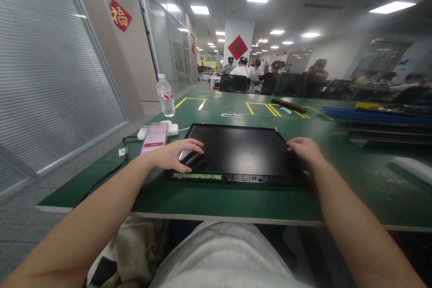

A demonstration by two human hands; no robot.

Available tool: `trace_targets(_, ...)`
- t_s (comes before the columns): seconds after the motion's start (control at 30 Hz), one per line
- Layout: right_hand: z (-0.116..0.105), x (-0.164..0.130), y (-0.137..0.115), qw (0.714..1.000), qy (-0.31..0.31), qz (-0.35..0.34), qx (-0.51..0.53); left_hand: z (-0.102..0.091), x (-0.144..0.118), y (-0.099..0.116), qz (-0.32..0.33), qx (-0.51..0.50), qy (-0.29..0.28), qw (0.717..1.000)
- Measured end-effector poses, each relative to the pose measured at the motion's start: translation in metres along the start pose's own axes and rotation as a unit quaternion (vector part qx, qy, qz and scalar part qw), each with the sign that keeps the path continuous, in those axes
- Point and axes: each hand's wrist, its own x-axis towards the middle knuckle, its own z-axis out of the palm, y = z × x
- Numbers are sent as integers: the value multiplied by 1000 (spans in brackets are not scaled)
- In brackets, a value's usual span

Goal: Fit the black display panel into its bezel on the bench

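A black display panel (241, 150) in a thin dark frame lies flat on the green table, screen side up. A narrow green circuit board (199, 176) runs along the left part of its near edge. Over the panel's left side, my left hand (175, 153) has its thumb and fingers spread apart, the thumb by the circuit board's left end. I cannot tell whether those fingertips touch the screen. At the right edge, my right hand (305, 150) has its thumb and fingers pinched on the frame.
Left of the panel are a phone (154, 138), a white charger (170, 128) with cables, and a water bottle (165, 95). Beyond lie a dark strip (289, 105) and small white scraps (231, 115). Blue and black long parts (374, 114) are stacked at right. Several people sit farther back.
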Motion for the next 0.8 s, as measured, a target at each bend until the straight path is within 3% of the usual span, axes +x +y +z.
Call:
trace_targets(0.27,1,1,2,1000,-4,7,8,4,7,-15,-129,89,106,982)
trace_targets(0.53,1,0,-1,1000,-1,1,-5,8,11,-22,-217,159,73,960)
trace_targets(0.67,2,2,-1,1000,-7,1,-14,10,13,-15,-228,174,51,957)
trace_targets(0.8,3,2,0,1000,-9,-2,-24,11,14,-14,-231,149,70,959)
